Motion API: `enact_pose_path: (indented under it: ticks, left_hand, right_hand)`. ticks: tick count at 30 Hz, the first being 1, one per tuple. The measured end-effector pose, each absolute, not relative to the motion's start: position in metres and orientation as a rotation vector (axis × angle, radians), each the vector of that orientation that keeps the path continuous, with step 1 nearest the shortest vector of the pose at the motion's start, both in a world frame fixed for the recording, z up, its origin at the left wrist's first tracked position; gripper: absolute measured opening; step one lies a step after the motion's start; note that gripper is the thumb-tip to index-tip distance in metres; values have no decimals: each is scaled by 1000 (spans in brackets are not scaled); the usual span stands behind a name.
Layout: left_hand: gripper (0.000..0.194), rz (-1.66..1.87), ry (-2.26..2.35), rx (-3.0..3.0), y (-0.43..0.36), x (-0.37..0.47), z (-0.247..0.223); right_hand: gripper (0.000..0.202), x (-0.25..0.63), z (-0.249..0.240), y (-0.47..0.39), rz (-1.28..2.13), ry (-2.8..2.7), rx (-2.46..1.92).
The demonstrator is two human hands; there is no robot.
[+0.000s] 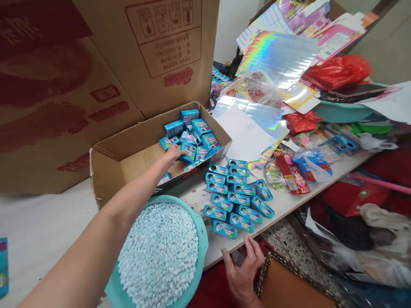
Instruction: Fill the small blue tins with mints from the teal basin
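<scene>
My left hand (174, 153) reaches into an open cardboard carton (131, 169), its fingers closed at the edge of a small blue candy box (188, 151). Several more such boxes lie jumbled around it at the carton's right end. Below my left forearm stands a turquoise basin (203, 239) full of small pale blue candies (163, 252). My right hand (243, 271) is held at the table's front edge, palm up and empty, thumb and fingers apart. Just beyond it, several blue candy boxes (241, 222) stand close together in rows, narrow ends up.
A big brown carton (144, 55) rises behind the open one. Holographic sheets (276, 55), a red plastic bag (343, 70) and mixed wrappers crowd the table's right side. A brown seat (289, 286) is below the front edge. Another blue box (3, 267) lies at far left.
</scene>
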State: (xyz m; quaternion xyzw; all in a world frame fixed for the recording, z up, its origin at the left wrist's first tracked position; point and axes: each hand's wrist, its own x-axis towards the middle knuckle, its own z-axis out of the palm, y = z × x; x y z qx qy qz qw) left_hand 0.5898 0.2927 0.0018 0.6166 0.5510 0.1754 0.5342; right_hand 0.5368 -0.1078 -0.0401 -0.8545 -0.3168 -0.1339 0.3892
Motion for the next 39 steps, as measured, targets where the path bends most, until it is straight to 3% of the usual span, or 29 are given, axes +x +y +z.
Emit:
enact_pose_path:
  ticks: [3, 5, 8, 10, 13, 15, 17, 20, 24, 35, 39]
  left_hand:
    - [48, 539, 1201, 1763, 272, 550, 42]
    - [43, 716, 965, 2003, 227, 511, 64]
    - [40, 868, 584, 2194, 126, 453, 79]
    - [42, 762, 354, 2232, 64, 426, 76]
    - [41, 604, 164, 2220, 24, 395, 61]
    - [34, 757, 501, 2250, 37, 368, 47]
    - [26, 925, 1192, 2208, 66, 335, 30]
    - [44, 550, 1834, 1986, 112, 285, 3]
    - [45, 162, 1759, 1721, 137, 252, -22]
    - [45, 223, 1878, 1477, 152, 201, -25]
    - [39, 331, 1954, 1864, 149, 202, -16]
  right_hand:
    - [55, 531, -7, -99, -266, -770, -2039]
    - [54, 527, 18, -83, -16, -713, -1845]
    - [81, 519, 47, -53, 506, -545, -1431]
    - [89, 515, 54, -40, 707, -301, -1315]
    - [68, 517, 47, -43, 780, 66, -1336]
    - [57, 523, 37, -58, 797, 172, -1306]
    - [50, 526, 30, -76, 852, 238, -1269]
    - [52, 521, 23, -96, 1023, 267, -1218]
    - [61, 500, 18, -97, 1162, 123, -1218]
    - [43, 458, 6, -88, 1220, -210, -1388]
    - [46, 457, 14, -87, 1332, -179, -1318]
